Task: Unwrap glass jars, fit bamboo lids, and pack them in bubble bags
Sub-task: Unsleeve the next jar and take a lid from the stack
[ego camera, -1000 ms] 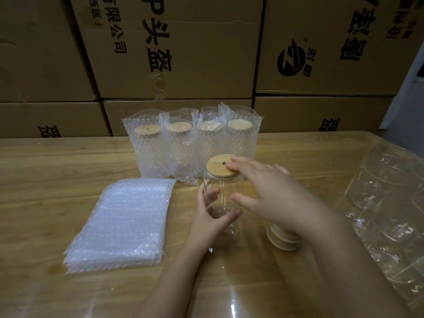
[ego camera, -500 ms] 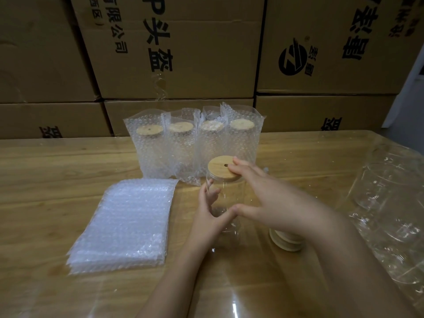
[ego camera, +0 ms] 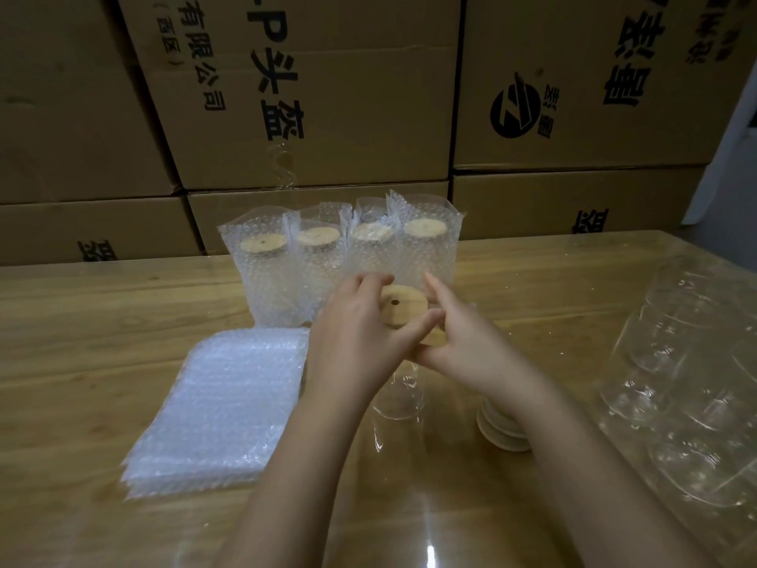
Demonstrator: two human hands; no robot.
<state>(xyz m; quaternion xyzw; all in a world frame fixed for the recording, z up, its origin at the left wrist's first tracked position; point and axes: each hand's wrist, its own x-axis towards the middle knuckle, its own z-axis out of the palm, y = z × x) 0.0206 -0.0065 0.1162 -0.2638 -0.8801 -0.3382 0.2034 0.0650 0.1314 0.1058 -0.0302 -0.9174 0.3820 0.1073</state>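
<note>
A clear glass jar [ego camera: 396,397] stands upright on the wooden table [ego camera: 82,342] in the middle of the view. A round bamboo lid [ego camera: 403,311] with a small hole sits on its mouth. My left hand [ego camera: 354,336] grips the lid's left rim, with the fingers over the far edge and the thumb across the near side. My right hand [ego camera: 471,346] holds the right rim between a raised forefinger and the thumb below. The two thumbs meet at the lid's near edge. The hands hide the jar's upper half.
A flat stack of bubble bags [ego camera: 221,407] lies at the left. Several bagged, lidded jars [ego camera: 340,260] stand in a row behind. Spare bamboo lids [ego camera: 502,434] are stacked under my right forearm. Plastic-wrapped jars [ego camera: 688,383] lie at the right. Cardboard boxes [ego camera: 327,96] wall the back.
My left hand has left the jar's side and risen to the lid's left rim. My right hand has stayed on the lid, shifting to its right edge.
</note>
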